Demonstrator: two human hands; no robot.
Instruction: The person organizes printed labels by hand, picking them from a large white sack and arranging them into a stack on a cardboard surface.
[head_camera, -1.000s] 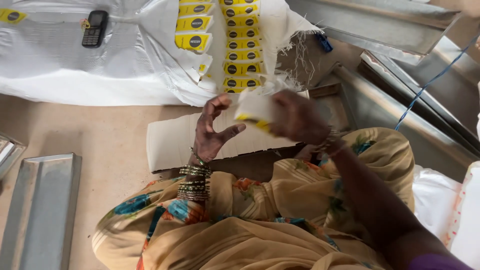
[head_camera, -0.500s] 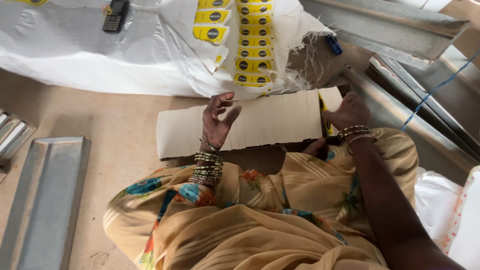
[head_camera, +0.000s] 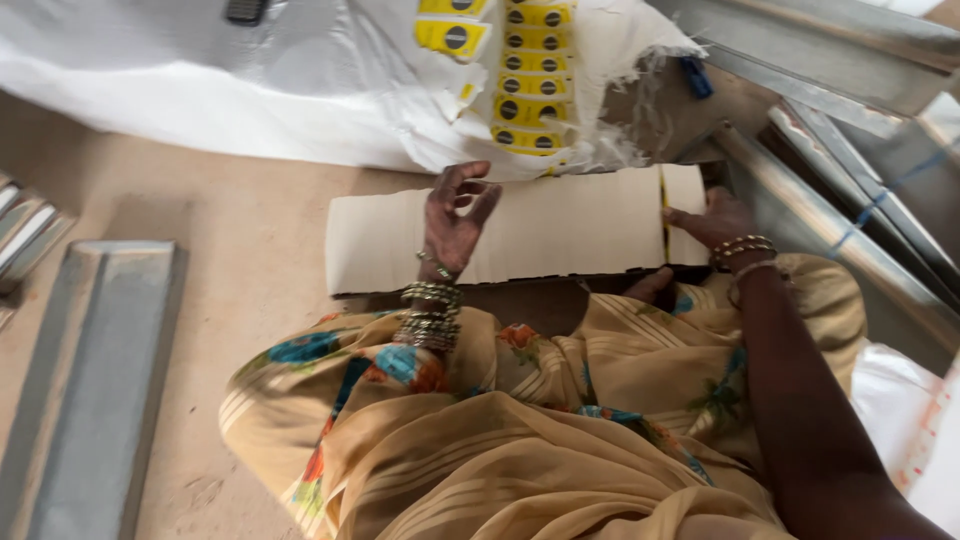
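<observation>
A long row of pale cards (head_camera: 560, 225) lies on the floor in front of my lap, with one yellow-edged card (head_camera: 663, 205) standing in it near the right end. My left hand (head_camera: 455, 215) hovers over the row's left-middle part with its fingers loosely curled and apart, holding nothing. My right hand (head_camera: 712, 222) rests on the right end of the row. Its fingers lie on top beside the yellow-edged card and its thumb is tucked under the front edge. Bangles ring both wrists.
A white woven sack (head_camera: 250, 90) with strips of yellow labels (head_camera: 530, 70) lies behind the cards, and a dark phone (head_camera: 245, 10) rests on it. Grey metal channels lie at the left (head_camera: 90, 380) and the right (head_camera: 850, 230). A blue clip (head_camera: 697, 77) and a blue cord (head_camera: 880, 200) are at the right.
My right hand, which held a small yellow-edged card next to my left hand, has moved right to the end of the row, where the card now stands. The view shifted left.
</observation>
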